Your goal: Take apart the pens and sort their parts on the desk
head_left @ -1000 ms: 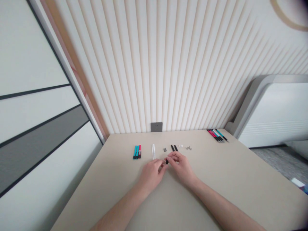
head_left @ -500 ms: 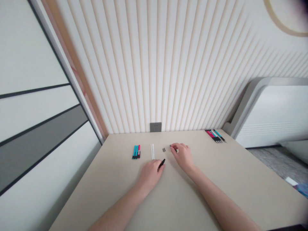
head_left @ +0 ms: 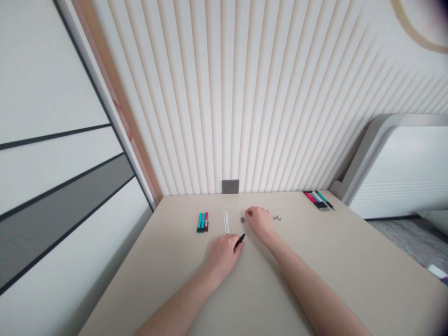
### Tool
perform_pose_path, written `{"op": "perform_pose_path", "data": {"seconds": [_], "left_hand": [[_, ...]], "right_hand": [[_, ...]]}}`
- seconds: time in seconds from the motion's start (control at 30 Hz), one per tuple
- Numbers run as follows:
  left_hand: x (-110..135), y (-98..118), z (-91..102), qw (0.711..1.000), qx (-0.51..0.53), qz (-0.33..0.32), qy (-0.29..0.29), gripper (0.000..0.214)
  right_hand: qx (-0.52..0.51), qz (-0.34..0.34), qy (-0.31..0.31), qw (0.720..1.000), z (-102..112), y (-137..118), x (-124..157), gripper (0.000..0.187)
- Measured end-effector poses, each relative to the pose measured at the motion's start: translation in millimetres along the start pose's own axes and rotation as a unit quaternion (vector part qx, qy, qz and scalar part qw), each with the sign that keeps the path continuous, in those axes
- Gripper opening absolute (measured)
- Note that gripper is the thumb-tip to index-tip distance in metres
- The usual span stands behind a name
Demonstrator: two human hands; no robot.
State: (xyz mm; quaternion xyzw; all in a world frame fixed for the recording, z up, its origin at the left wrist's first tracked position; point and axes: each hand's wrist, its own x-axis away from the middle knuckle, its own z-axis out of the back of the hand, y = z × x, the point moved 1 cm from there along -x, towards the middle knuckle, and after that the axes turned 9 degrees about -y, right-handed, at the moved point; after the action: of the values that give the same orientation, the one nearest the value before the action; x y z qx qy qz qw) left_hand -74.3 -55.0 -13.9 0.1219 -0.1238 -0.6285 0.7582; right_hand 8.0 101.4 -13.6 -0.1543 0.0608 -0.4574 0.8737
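My left hand point(head_left: 224, 252) rests on the beige table point(head_left: 350, 261) with its fingers closed round a short black pen part point(head_left: 240, 241) that sticks out to the right. My right hand point(head_left: 259, 220) reaches farther back and lies over the small parts there, fingers curled and pinching near a tiny grey piece point(head_left: 242, 219). What the fingers hold is hidden. Two white refill tubes point(head_left: 226, 222) lie just left of the hands.
Three pen barrels, two teal and one red point(head_left: 202, 222), lie at the left. Small grey springs point(head_left: 277, 217) lie right of my right hand. A row of finished pens point(head_left: 319, 199) sits at the back right. A grey wall socket point(head_left: 230, 186) sits at the table's rear edge.
My right hand left my left hand and reached back to the small parts. The black part stayed in my left hand. The camera view shifted slightly.
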Motion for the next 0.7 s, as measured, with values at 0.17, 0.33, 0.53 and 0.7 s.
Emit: {"op": "perform_pose_path", "data": {"seconds": [0.17, 0.33, 0.53, 0.7], "left_hand": [[-1, 1, -0.4, 1.000, 0.000, -0.002, -0.006, 0.020], [-1, 0, -0.6, 1.000, -0.003, -0.006, -0.007, 0.021], [-1, 0, -1.6, 1.000, -0.001, -0.009, -0.006, 0.021], [-1, 0, -1.5, 1.000, 0.002, -0.010, -0.009, 0.022]], "right_hand": [[0.011, -0.019, -0.022, 1.000, -4, 3, 0, 0.028], [0.024, -0.010, -0.027, 0.999, -1, 2, 1, 0.029], [0.032, 0.005, -0.059, 0.998, 7, 3, 4, 0.030], [0.028, 0.045, -0.074, 0.996, 8, 3, 7, 0.030]]}}
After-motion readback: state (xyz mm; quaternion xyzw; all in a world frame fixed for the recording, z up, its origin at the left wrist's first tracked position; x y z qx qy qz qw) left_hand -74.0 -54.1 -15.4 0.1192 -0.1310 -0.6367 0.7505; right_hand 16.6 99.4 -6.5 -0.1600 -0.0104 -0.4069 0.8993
